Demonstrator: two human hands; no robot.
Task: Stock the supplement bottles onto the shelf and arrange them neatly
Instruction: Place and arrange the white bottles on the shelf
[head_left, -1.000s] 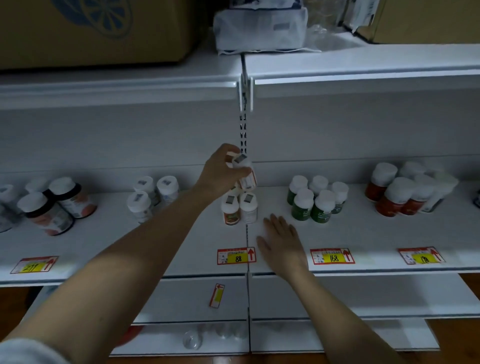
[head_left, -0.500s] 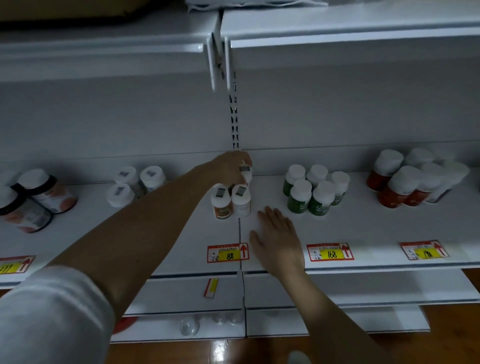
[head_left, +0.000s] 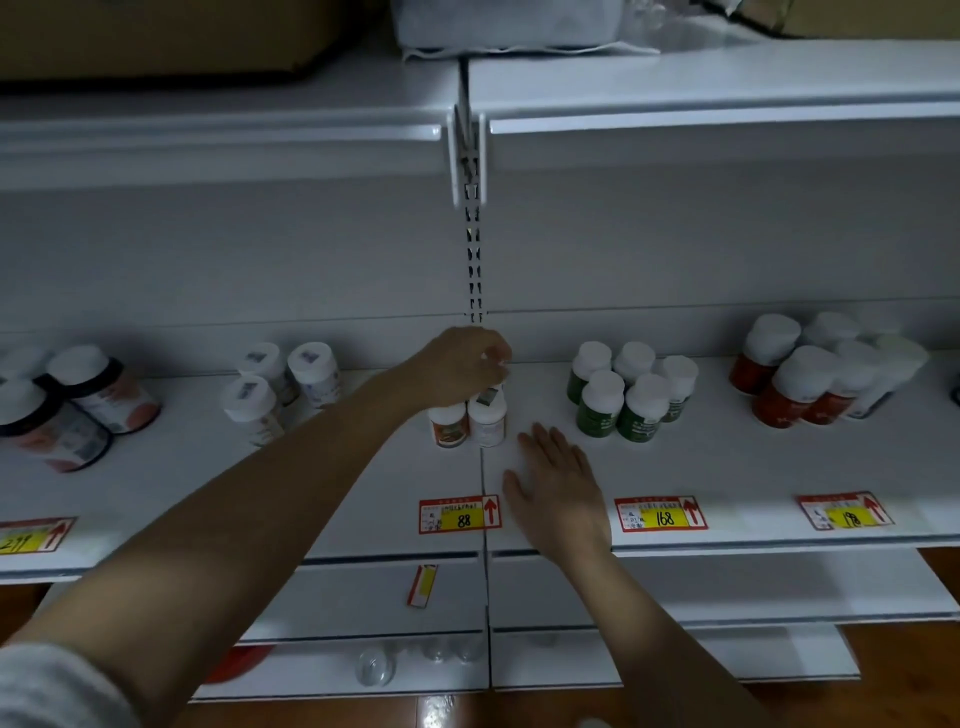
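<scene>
Setting: white shelf (head_left: 727, 467) in dim light, with price tags along its front edge.
Left hand (head_left: 457, 366): we curl our fingers over a bottle (head_left: 493, 397) at 12 o'clock, behind two white-capped bottles (head_left: 467, 421); only a small part of it shows.
Right hand (head_left: 558, 486): flat on the shelf, fingers straight, holding nothing.
Progress: several groups already stand; this small group is, we judge, not finished.
Around: green bottles (head_left: 628, 392) at 1 o'clock, red bottles (head_left: 810, 374) at 2 o'clock, dark-banded bottles (head_left: 67, 405) at 10 o'clock.
Obstacle: the front pair stands close, so we could knock it.

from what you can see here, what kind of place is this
Most likely a shop or pharmacy aisle: white retail shelf, red-and-yellow price tags along its front edge, grouped supplement bottles.
</scene>
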